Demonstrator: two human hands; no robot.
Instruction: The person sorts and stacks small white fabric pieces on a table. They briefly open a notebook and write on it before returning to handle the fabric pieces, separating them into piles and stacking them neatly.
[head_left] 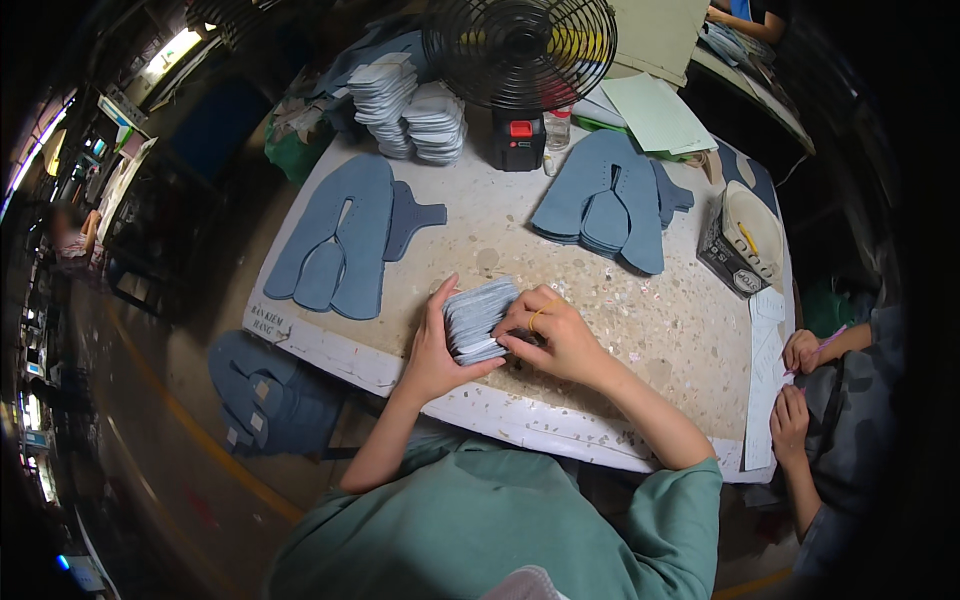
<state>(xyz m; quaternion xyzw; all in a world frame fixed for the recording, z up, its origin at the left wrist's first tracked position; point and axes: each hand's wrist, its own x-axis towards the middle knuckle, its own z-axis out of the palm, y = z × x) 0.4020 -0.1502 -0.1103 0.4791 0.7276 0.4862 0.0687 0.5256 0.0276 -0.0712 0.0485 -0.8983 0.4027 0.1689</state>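
Observation:
Over the front part of the table, my left hand [438,352] is wrapped round a thick stack of grey-blue cut pieces [480,310], thumb along the near edge. From the right, my right hand [562,340], with a yellow ring, pinches at the near right edge of that stack. A small white bit shows by its fingertips; I cannot tell what it is. To the left lie blue shoe-upper pieces [362,205] with a darker blue piece [410,222] beside them. Beyond my right hand is another pile of blue shoe-upper pieces [590,215].
A black fan [520,45] stands at the back, near stacks of pale pieces [383,95] and a bottle [557,132]. At right are a box [728,250] and a paper strip [762,390]. A co-worker's hands [791,420] are at the right edge. Blue pieces [270,405] hang low left.

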